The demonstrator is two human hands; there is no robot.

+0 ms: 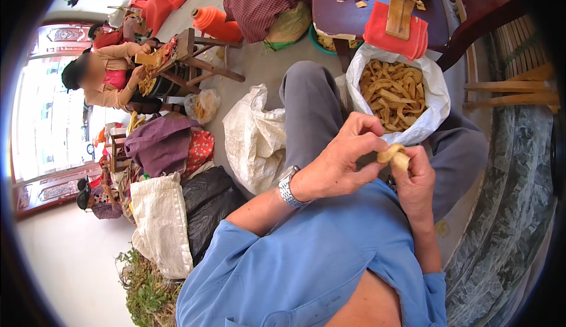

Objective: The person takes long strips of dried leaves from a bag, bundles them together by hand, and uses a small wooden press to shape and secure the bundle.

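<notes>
In front of my chest both hands pinch a small folded strip (394, 153), pale yellow-tan and curled over on itself. My left hand (348, 156), with a metal-band watch on its wrist, closes thumb and fingers on the strip's looped end. From the other side my right hand (416, 179) grips the lower end between thumb and fingertips. Just beyond them an open white sack (438, 100) stands between my knees. It is filled with similar long tan strips (394, 94), which look dried or pickled; exactly what they are I cannot tell.
A dark table (333, 12) ahead bears a red cloth (377, 27), a grooved wooden block (401, 15) and cut pieces. White (253, 141) and black bags (209, 209) lie at my left. A person (112, 73) works at a wooden bench (187, 56). Wooden furniture stands at right.
</notes>
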